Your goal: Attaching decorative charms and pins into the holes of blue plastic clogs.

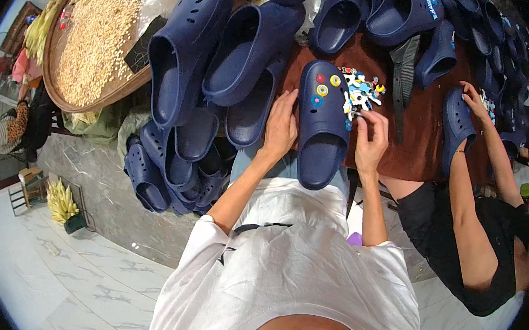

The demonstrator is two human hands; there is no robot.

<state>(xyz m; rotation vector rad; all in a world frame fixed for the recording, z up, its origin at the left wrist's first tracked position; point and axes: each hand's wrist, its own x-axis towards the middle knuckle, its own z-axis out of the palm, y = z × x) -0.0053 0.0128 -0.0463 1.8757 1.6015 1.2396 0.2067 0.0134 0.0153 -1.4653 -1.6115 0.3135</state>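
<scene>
A navy foam clog (324, 126) lies sole down on the brown cloth in front of me, toe pointing away. Several small charms, yellow, red and blue, sit in the holes of its toe. Along its left side my left hand (282, 125) lies with straight fingers, holding nothing. To its right is a heap of colourful shoe charms (360, 93). My right hand (372, 142) pinches at the near edge of that heap, thumb and forefinger closed on what looks like a small shoe charm, mostly hidden by the fingertips.
Navy clogs (189, 51) are piled at the left and far side, some hanging over the table edge. A round woven tray (52, 77) of pale kernels stands far left. On the right, a co-worker's hands (471, 101) handle another clog (456, 128) on the brown cloth (416, 156).
</scene>
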